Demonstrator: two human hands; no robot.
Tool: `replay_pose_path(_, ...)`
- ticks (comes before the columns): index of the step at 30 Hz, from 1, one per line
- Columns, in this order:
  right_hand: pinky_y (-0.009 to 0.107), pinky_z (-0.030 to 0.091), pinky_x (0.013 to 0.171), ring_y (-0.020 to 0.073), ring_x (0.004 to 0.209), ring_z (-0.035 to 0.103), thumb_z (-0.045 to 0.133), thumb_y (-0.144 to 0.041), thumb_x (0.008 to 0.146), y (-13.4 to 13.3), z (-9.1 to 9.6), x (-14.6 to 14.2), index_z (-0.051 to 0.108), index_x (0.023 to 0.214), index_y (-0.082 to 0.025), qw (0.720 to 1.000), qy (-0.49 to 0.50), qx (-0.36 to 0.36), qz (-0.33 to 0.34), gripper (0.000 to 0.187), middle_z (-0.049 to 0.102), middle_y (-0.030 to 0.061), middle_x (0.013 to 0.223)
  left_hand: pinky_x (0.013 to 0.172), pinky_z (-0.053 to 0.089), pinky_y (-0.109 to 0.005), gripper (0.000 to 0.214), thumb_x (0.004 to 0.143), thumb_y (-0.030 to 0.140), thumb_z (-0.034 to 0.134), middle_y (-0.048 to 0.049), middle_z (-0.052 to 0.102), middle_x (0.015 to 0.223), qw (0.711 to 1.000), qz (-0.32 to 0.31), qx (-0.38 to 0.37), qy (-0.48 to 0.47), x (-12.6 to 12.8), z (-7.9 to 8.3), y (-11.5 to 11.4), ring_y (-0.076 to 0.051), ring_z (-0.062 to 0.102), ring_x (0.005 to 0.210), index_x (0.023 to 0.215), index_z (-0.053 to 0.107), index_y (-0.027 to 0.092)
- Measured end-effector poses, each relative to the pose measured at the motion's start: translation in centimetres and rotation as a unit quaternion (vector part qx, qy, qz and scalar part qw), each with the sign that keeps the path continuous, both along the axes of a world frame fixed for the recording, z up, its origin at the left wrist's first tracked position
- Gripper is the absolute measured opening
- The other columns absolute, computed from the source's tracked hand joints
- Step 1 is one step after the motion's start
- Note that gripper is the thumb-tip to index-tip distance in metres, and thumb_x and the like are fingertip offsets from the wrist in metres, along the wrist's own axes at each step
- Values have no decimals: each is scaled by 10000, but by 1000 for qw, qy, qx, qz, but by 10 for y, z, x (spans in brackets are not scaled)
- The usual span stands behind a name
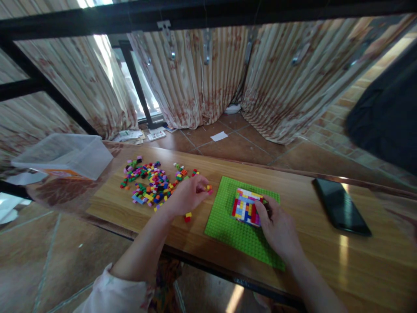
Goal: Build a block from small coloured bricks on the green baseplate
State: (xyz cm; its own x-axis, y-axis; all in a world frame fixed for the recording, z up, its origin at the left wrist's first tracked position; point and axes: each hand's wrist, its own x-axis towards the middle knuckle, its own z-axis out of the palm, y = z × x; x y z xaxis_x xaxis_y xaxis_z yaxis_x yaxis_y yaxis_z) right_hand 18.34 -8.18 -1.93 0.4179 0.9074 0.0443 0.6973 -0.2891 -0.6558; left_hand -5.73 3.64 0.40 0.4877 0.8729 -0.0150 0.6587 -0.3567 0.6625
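Note:
On a green studded baseplate [220, 217] rests a block built of multicoloured toy bricks [244, 206], with rows of white, red, blue, yellow and purple. My right hand [280, 226] is closed on the block's right side, thumb over its top edge and fingers partly hidden behind it. Left of the baseplate, my left hand [190, 193] hovers low with its fingers pinched at small orange and pink toy bricks [209, 188]. A heap of loose toy bricks [158, 178] spreads over the table to the left of that hand. A yellow and red pair of bricks [188, 216] lies below it.
The wooden table [325, 256] carries a black phone [340, 206] at the right. A clear plastic box [68, 154] stands beyond the heap at the far left. Dark metal bars and striped curtains [202, 82] are behind the table, with papers [219, 136] on the tiled floor.

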Motion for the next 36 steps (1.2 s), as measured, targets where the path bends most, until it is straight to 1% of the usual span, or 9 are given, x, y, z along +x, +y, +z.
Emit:
replay_pose_path(4, 359, 485, 717, 257, 767, 679, 368, -606, 903, 0, 0, 0, 617, 1184, -144, 1000, -2, 9, 3, 594, 732, 127, 906, 616, 498, -236, 207, 772, 185, 642, -10, 668, 768, 973, 14, -141, -182, 8, 10, -4, -130, 639, 672, 971, 597, 152)
replay_pose_path(9, 361, 479, 721, 264, 786, 678, 361, -605, 908, 0, 0, -1, 614, 1188, -140, 1000, -7, 10, 2, 599, 729, 132, 912, 554, 486, -189, 153, 800, 171, 635, -5, 648, 779, 861, 61, -373, -341, 31, 16, -19, -85, 629, 608, 949, 631, 137)
replay_pose_path(11, 363, 476, 714, 263, 775, 674, 355, -609, 909, 1, 0, -1, 610, 1191, -139, 1000, -5, 7, 2, 605, 726, 129, 900, 576, 496, -181, 129, 806, 148, 639, -22, 667, 819, 822, 83, -424, -371, 39, 13, -24, -77, 642, 626, 933, 655, 131)
replay_pose_path(14, 363, 479, 712, 253, 767, 668, 356, -607, 914, 1, 0, -1, 607, 1199, -132, 1000, 4, 7, 4, 608, 720, 128, 904, 618, 506, -176, 86, 811, 135, 660, -45, 692, 831, 794, 95, -457, -390, 47, 9, -28, -69, 644, 639, 893, 681, 116)
replay_pose_path(17, 368, 495, 739, 226, 766, 657, 369, -577, 927, -1, 2, -2, 601, 1217, -127, 999, 4, 32, 1, 583, 704, 138, 1008, 653, 510, -185, 91, 798, 173, 708, -55, 703, 824, 789, 92, -461, -395, 50, 8, -28, -72, 643, 656, 853, 693, 103)
replay_pose_path(21, 354, 526, 750, 171, 765, 637, 448, -487, 935, -5, 5, -4, 658, 1145, -185, 992, -17, 128, 7, 424, 626, 119, 1178, 595, 457, -172, 196, 744, 258, 777, -40, 690, 734, 807, 74, -444, -382, 53, 9, -29, -72, 621, 631, 799, 689, 92)
replay_pose_path(27, 397, 516, 890, 206, 1047, 590, 549, -327, 925, -6, 3, -10, 697, 1095, -276, 960, -32, 241, 135, 232, 544, 81, 1267, 541, 385, -191, 316, 679, 381, 803, 1, 628, 586, 824, 34, -434, -362, 65, 6, -33, -57, 537, 532, 706, 662, 100)
replay_pose_path(33, 442, 495, 923, 219, 1069, 578, 585, -275, 913, -2, -3, -9, 706, 1065, -293, 951, -38, 252, 176, 195, 602, 64, 1188, 531, 365, -203, 341, 700, 425, 777, 9, 603, 562, 826, 33, -437, -356, 70, 1, -34, -57, 505, 509, 689, 651, 109)
replay_pose_path(36, 444, 495, 915, 220, 1038, 585, 600, -305, 903, 0, -6, -7, 727, 1002, -284, 956, -37, 251, 149, 163, 619, 62, 1139, 493, 344, -199, 308, 782, 394, 693, 13, 579, 530, 850, 51, -399, -339, 69, 0, -32, -55, 478, 469, 664, 636, 114)
